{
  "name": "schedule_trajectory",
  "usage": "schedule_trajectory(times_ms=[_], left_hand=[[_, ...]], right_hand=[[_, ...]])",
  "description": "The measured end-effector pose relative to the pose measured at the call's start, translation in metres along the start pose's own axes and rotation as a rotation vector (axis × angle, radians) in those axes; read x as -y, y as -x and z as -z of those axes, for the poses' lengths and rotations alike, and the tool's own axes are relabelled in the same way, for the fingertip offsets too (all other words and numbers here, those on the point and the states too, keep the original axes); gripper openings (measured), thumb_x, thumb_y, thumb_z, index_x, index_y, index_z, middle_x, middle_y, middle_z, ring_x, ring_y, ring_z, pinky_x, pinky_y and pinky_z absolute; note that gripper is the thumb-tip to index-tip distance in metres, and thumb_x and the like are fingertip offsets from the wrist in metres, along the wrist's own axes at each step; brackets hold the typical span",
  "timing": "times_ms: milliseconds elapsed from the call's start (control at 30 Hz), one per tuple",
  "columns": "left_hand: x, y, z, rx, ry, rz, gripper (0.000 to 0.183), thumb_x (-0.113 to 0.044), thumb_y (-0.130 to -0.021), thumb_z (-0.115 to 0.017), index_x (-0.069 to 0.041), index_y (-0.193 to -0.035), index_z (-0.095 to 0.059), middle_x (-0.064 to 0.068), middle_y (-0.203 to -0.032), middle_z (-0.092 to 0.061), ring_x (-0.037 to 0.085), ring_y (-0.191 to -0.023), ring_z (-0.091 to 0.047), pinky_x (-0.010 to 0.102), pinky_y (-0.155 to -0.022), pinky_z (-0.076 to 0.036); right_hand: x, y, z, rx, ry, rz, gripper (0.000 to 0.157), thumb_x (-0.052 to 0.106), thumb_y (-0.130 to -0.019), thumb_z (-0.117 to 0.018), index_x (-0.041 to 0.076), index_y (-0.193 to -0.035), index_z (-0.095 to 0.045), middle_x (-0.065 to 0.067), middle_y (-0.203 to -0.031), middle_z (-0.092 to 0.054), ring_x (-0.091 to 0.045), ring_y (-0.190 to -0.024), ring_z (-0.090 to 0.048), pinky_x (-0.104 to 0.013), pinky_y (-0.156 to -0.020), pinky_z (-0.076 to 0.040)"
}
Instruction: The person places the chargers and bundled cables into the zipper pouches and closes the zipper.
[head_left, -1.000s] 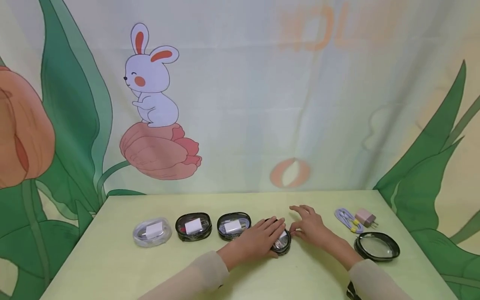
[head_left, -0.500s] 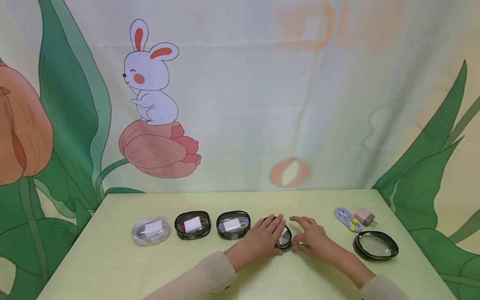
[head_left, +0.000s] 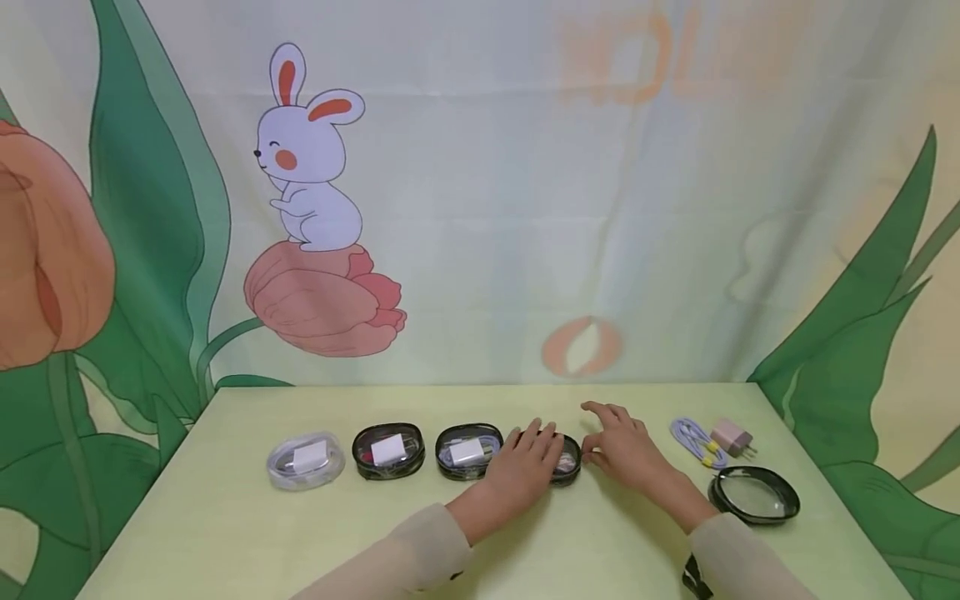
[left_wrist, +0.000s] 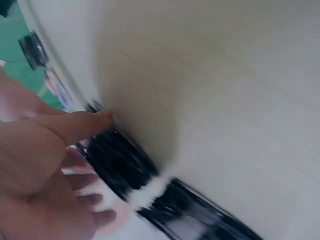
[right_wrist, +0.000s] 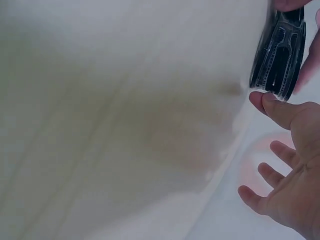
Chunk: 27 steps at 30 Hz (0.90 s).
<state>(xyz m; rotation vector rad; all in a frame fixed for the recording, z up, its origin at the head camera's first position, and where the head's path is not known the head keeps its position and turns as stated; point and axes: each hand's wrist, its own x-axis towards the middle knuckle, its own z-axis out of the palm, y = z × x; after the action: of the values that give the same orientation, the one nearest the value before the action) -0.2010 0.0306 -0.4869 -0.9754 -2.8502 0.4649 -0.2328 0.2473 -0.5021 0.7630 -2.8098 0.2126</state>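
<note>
A clear oval zip pouch with black trim (head_left: 567, 467) lies on the table. My left hand (head_left: 521, 471) rests across its top with nearly straight fingers. In the left wrist view the left thumb (left_wrist: 85, 122) lies along the pouch's side. My right hand (head_left: 626, 450) is at the pouch's right end. In the right wrist view the zipper side of the pouch (right_wrist: 280, 60) shows, with the right thumb and forefinger tips together at its end and the other fingers spread away. Whatever lies between those tips is hidden.
To the left stand two filled black-trimmed pouches (head_left: 468, 429) (head_left: 388, 427) and a white-trimmed one (head_left: 279, 479), each with a white charger inside. On the right lie a coiled lilac cable (head_left: 693, 440), a pink plug charger (head_left: 731, 436) and another black-trimmed pouch (head_left: 791, 500). A printed curtain (head_left: 480, 208) hangs behind.
The pouch under the left hand has turned from slanted to level with the row and slid slightly away from me. Both hands have shifted with it.
</note>
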Motion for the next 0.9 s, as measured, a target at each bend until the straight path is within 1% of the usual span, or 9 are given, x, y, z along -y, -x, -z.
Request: schedule_trajectory(times_ms=[67,133,200,267,367,467,533,700,900], left_hand=[[0.004,-0.002,-0.002,0.007,0.045,-0.044,0.048,-0.015,-0.11,-0.04,-0.014,-0.158,-0.036,0.004,-0.163,-0.034,0.023,-0.149,-0.034,0.036,-0.116,-0.037],[0.008,-0.004,-0.004,0.005,0.081,-0.07,0.049,-0.011,-0.109,-0.041,-0.013,-0.158,-0.035,0.008,-0.161,-0.037,0.025,-0.147,-0.038,0.035,-0.115,-0.039],[0.011,-0.007,-0.006,0.006,0.107,-0.078,0.049,-0.008,-0.109,-0.042,-0.013,-0.157,-0.036,0.012,-0.158,-0.04,0.026,-0.144,-0.042,0.033,-0.112,-0.041],[0.012,-0.008,-0.007,0.007,0.111,-0.075,0.049,-0.007,-0.108,-0.044,-0.013,-0.156,-0.037,0.014,-0.155,-0.043,0.026,-0.142,-0.045,0.032,-0.11,-0.043],[0.01,-0.007,-0.008,-0.003,0.089,-0.054,0.048,-0.008,-0.109,-0.043,-0.014,-0.156,-0.039,0.014,-0.153,-0.046,0.025,-0.14,-0.048,0.032,-0.108,-0.046],[0.006,-0.007,-0.009,-0.034,0.067,-0.026,0.046,-0.009,-0.109,-0.041,-0.014,-0.155,-0.041,0.013,-0.151,-0.049,0.024,-0.137,-0.051,0.032,-0.105,-0.048],[0.003,-0.008,-0.01,-0.038,0.063,-0.002,0.045,-0.011,-0.109,-0.041,-0.015,-0.154,-0.041,0.012,-0.151,-0.049,0.024,-0.136,-0.051,0.032,-0.105,-0.048],[-0.001,-0.01,-0.011,0.001,0.048,0.046,0.048,-0.017,-0.109,-0.046,-0.017,-0.156,-0.037,0.011,-0.152,-0.047,0.022,-0.138,-0.049,0.03,-0.106,-0.047],[-0.005,-0.013,-0.015,-0.007,0.029,0.072,0.049,-0.017,-0.108,-0.049,-0.018,-0.156,-0.038,0.011,-0.151,-0.048,0.022,-0.137,-0.05,0.029,-0.105,-0.047]], right_hand=[[-0.003,-0.002,-0.001,-0.002,-0.008,-0.01,0.005,0.023,-0.085,-0.081,0.024,-0.082,-0.078,-0.018,-0.15,-0.048,-0.046,-0.129,-0.046,-0.066,-0.086,-0.048],[-0.005,-0.001,-0.001,-0.008,-0.016,-0.018,0.006,0.023,-0.085,-0.081,0.025,-0.081,-0.078,-0.017,-0.148,-0.049,-0.046,-0.129,-0.047,-0.066,-0.085,-0.048],[-0.006,0.002,-0.002,-0.009,-0.027,-0.02,0.006,0.022,-0.085,-0.082,0.025,-0.08,-0.078,-0.017,-0.147,-0.05,-0.046,-0.128,-0.047,-0.067,-0.085,-0.048],[-0.005,0.007,-0.002,-0.002,-0.041,-0.022,0.008,0.021,-0.084,-0.082,0.025,-0.079,-0.078,-0.016,-0.146,-0.051,-0.046,-0.128,-0.047,-0.066,-0.084,-0.049],[0.001,0.014,-0.003,0.002,-0.075,-0.009,0.008,0.018,-0.083,-0.082,0.023,-0.079,-0.078,-0.017,-0.143,-0.053,-0.048,-0.127,-0.048,-0.064,-0.08,-0.05],[0.009,0.019,-0.004,-0.026,-0.096,0.012,0.009,0.016,-0.081,-0.084,0.021,-0.077,-0.078,-0.02,-0.14,-0.055,-0.05,-0.124,-0.049,-0.061,-0.075,-0.052],[0.015,0.02,-0.004,-0.047,-0.107,0.027,0.009,0.015,-0.08,-0.085,0.02,-0.077,-0.078,-0.021,-0.139,-0.056,-0.05,-0.124,-0.049,-0.059,-0.073,-0.053],[0.03,0.017,-0.005,-0.081,-0.163,0.041,0.012,0.012,-0.08,-0.085,0.017,-0.074,-0.076,-0.026,-0.14,-0.053,-0.053,-0.125,-0.045,-0.062,-0.075,-0.052],[0.037,0.016,-0.005,-0.091,-0.194,0.012,0.013,0.008,-0.08,-0.084,0.013,-0.071,-0.075,-0.029,-0.14,-0.054,-0.055,-0.125,-0.045,-0.067,-0.081,-0.051]])
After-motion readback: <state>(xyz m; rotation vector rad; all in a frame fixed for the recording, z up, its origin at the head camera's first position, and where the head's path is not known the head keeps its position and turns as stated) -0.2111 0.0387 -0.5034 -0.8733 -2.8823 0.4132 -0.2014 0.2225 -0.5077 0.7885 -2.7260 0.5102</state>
